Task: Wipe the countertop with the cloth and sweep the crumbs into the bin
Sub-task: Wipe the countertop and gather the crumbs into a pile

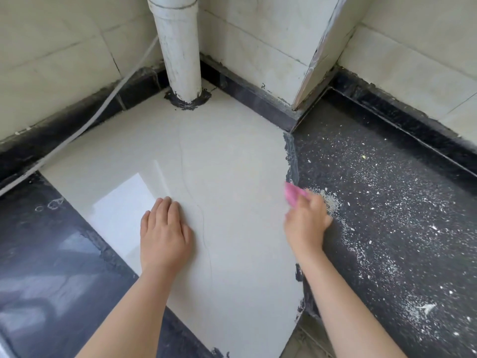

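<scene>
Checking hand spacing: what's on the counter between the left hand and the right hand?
Head view: only bare pale tile lies between the left hand and the right hand, which grips the pink cloth.

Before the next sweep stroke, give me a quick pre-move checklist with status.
1. Cloth in grip: the right hand holds the pink cloth. Ok.
2. Cloth at the debris: it sits beside the crumb pile. Ok.
3. Left hand out of the path: it rests flat on the pale tile, away from the crumbs. Ok.
4. Crumbs gathered: many lie scattered over the dark countertop. Not ok.
5. Bin position: no bin in view. Cannot tell.
</scene>
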`<state>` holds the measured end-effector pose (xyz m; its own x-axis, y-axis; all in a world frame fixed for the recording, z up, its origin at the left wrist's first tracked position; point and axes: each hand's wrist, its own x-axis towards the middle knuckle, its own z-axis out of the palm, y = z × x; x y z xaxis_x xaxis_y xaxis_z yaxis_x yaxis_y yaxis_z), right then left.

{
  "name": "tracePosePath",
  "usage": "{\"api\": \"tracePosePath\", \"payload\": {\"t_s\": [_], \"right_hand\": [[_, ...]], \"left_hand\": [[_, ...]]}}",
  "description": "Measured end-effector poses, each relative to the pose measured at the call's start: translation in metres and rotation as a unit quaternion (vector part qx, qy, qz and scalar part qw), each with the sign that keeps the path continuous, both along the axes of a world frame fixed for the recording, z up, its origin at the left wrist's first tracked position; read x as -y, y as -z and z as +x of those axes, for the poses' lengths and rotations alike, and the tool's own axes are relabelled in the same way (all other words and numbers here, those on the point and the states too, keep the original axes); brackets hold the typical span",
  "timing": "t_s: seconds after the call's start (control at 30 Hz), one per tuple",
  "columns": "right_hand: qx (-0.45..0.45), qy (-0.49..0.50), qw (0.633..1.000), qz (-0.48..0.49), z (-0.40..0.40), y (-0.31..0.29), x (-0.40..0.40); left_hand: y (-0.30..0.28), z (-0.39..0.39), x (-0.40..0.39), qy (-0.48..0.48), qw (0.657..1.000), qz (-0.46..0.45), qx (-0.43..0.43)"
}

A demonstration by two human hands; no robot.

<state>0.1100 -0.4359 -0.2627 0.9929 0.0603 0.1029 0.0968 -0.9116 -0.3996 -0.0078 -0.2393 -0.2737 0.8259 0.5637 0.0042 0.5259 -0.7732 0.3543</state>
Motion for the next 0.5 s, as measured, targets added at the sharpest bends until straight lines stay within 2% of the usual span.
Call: {"api": "tracePosePath", "payload": {"t_s": [0.07,0.17,0.3,0.4,0.5], "right_hand": [[-0.012,0.028,0.999,-0.022,-0.006,-0.002,0.029],[-0.013,0.055,0.998,-0.005,-0.006,-0.014,0.035],[0.056,-0.065,0.996,0.027,0.012,-0.025,-0.011],[-0.003,-0.124,0.992,-0.036,0.025,-0.015,-0.029],[-0.006,-0.114,0.993,-0.035,0.023,-0.004,-0.007]], "left_hand": [[0.001,0.0,0.0,-0.001,1.0,0.001,0.001],[0.001,0.0,0.001,-0.003,1.0,0.0,0.002],[0.001,0.0,0.0,-0.002,1.0,0.0,0.004],[0.001,0.0,0.001,-0.002,1.0,-0.002,0.006],[0.001,0.0,0.0,-0.001,1.0,0.0,0.009]]}}
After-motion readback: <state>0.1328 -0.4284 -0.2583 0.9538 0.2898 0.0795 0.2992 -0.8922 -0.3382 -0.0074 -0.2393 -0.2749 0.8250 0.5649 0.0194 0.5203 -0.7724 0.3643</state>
